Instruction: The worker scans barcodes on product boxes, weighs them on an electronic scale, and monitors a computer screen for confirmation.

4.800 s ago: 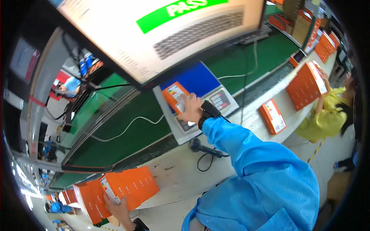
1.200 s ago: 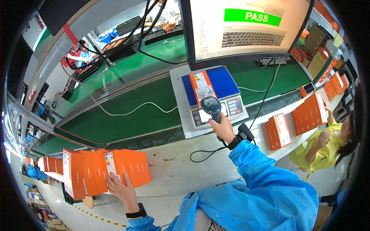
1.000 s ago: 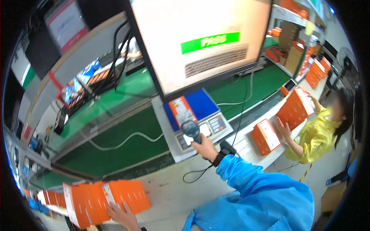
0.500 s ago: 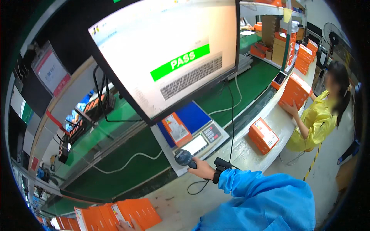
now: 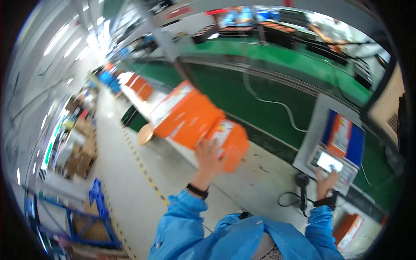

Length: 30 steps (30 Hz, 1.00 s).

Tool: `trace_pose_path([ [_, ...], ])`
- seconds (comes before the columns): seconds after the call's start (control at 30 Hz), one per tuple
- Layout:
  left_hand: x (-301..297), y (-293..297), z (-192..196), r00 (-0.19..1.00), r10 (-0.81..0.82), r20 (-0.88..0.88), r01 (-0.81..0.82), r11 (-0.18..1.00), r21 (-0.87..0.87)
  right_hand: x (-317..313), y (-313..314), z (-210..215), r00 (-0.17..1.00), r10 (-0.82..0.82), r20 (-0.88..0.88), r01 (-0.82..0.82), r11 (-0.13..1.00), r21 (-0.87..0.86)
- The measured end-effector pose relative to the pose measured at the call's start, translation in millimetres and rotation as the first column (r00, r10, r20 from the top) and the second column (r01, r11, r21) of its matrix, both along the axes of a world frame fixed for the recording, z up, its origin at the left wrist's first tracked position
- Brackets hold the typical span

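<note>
Scanner (image 5: pixel 301 180) now lies on surface (image 5: pixel 264 184), out of right hand (image 5: pixel 326 183) (blurred, cannot tell if closed) | left hand (image 5: pixel 209 157), fingers spread, touches orange boxes (image 5: pixel 186 121), left of frame centre | better press lightly, keeping boxes aligned

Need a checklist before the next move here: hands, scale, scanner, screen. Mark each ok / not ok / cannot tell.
1. Box on the blue plate: ok, it lies label side up.
2. Right hand clear of the scale: not ok, its fingers are at the display; contact unclear.
3. Display reading: cannot tell, lit but washed out.
4. Scanner out of hand: ok, on the bench.
5. Left hand grip: cannot tell, it is at the orange row but blurred.
6. Monitor result: cannot tell, mostly cut off.
</note>
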State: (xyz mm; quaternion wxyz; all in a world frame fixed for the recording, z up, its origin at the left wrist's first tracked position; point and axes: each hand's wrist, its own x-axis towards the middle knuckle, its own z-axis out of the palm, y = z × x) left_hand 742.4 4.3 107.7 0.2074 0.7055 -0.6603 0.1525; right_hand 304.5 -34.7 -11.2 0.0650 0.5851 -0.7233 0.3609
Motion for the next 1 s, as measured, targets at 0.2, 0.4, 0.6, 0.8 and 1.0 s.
trace_pose_path([
  [0.2,-17,1,25,0.975,0.193,-0.109,-0.155,0.945,0.287,-6,-117,48,0.889,-0.381,-0.254,0.443,0.857,0.263],
  [0.4,-13,-16,21,0.997,-0.008,-0.076,0.009,1.000,0.008,-40,-107,51,0.987,-0.099,-0.128,0.135,0.941,0.310],
  [0.6,-77,-23,31,0.955,-0.196,-0.224,0.207,0.978,0.030,-52,33,55,0.871,0.110,0.479,-0.160,0.985,0.064],
  [0.8,-212,-91,10,0.827,-0.306,-0.472,0.374,0.926,0.055,-74,179,108,0.777,0.042,0.628,-0.186,0.969,0.165],
  [1.0,-369,-156,-14,0.857,-0.392,-0.336,0.445,0.890,0.098,-125,259,122,0.891,-0.219,0.397,0.207,0.976,0.073],
])
